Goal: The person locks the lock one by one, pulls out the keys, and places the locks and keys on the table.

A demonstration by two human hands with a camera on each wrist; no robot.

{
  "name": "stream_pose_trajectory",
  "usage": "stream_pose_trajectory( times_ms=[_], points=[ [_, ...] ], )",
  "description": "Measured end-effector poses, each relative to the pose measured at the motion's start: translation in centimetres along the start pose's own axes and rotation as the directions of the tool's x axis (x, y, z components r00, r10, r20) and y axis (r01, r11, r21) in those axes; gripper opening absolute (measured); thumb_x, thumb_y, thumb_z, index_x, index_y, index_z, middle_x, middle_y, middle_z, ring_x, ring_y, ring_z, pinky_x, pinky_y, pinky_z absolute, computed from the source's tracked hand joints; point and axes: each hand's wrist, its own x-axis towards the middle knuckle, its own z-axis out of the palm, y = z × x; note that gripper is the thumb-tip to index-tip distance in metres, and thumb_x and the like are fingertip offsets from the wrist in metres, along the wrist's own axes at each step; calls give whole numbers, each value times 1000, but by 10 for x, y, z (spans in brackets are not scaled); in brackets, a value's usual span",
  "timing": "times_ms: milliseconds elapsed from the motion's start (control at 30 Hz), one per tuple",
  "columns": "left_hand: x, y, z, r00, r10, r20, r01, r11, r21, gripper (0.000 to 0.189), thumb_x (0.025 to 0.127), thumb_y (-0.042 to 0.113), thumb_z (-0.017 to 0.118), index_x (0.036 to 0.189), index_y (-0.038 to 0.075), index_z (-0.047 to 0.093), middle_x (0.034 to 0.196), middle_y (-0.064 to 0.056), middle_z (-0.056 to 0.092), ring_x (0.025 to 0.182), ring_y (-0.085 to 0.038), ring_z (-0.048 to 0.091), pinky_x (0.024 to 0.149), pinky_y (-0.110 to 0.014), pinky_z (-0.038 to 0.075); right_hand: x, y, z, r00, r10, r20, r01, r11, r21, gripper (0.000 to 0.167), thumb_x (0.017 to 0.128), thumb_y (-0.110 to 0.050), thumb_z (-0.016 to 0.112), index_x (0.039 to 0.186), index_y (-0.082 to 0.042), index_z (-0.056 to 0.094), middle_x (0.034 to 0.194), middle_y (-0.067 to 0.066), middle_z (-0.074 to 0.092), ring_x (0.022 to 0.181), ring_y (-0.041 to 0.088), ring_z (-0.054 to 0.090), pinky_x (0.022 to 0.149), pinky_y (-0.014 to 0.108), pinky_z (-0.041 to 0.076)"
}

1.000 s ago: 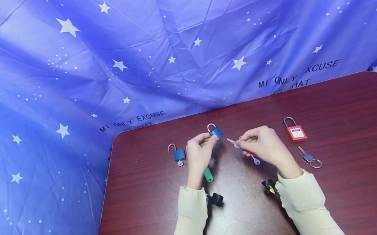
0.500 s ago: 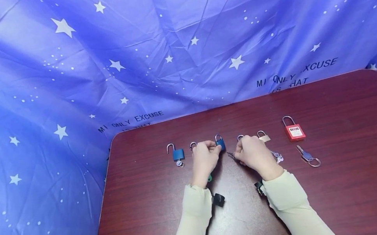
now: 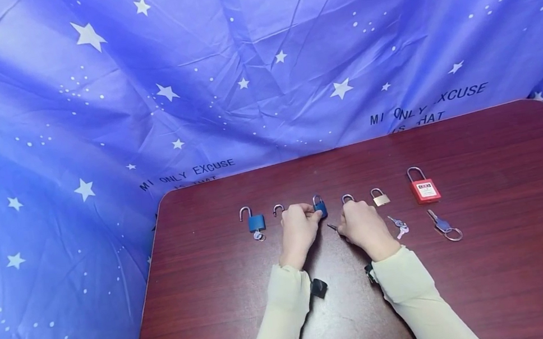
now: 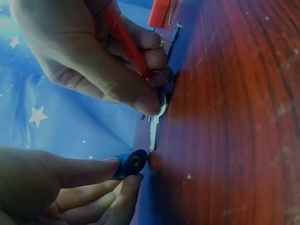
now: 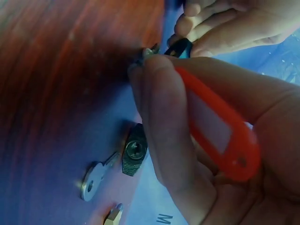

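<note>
My left hand (image 3: 300,234) pinches a small blue padlock (image 3: 320,209) between thumb and fingers, its shackle pointing away. In the left wrist view the padlock's keyhole end (image 4: 136,161) faces the other hand. My right hand (image 3: 367,229) pinches a silver key (image 4: 159,112) by its head, and a red key tag (image 5: 218,129) lies along the palm. The key's tip is close to the padlock's keyhole end; whether they touch I cannot tell. Behind the right hand is a dark padlock (image 5: 134,150), its shackle (image 3: 348,198) showing in the head view.
A blue padlock (image 3: 256,223) with raised shackle and hanging key lies left. Another shackle (image 3: 279,210) shows behind the left hand. Rightward are a brass padlock (image 3: 381,200), small keys (image 3: 400,227), a red padlock (image 3: 425,191) and a ringed key (image 3: 442,225). A starry blue curtain (image 3: 244,110) borders the table.
My left hand has lowered the blue padlock toward the table. The right hand has moved left and down with the key, uncovering the brass padlock and small keys.
</note>
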Motion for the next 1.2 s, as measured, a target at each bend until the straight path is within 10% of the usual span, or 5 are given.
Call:
stream_pose_trajectory(
  times_ms=[500, 1200],
  points=[
    [-2, 1, 0, 999, 35, -39, -34, 999, 39, 15, 85, 12, 77, 99, 7, 74, 70, 2, 74, 69, -11, 70, 82, -39, 52, 0, -3, 4, 1000, 18, 19, -18, 999, -30, 28, 79, -15, 77, 62, -11, 55, 63, 6, 57, 62, 32, 62, 57, 47, 51],
    [4, -30, -66, 986, -67, -155, 56, 996, -75, 14, 87, 11, 75, 99, 4, 74, 73, -3, 73, 52, -16, 65, 63, -35, 57, -5, -6, -6, 998, 58, 3, -57, 995, -86, 35, 83, -30, 76, 65, -10, 52, 64, 7, 56, 61, 29, 58, 49, 44, 46]
  ],
)
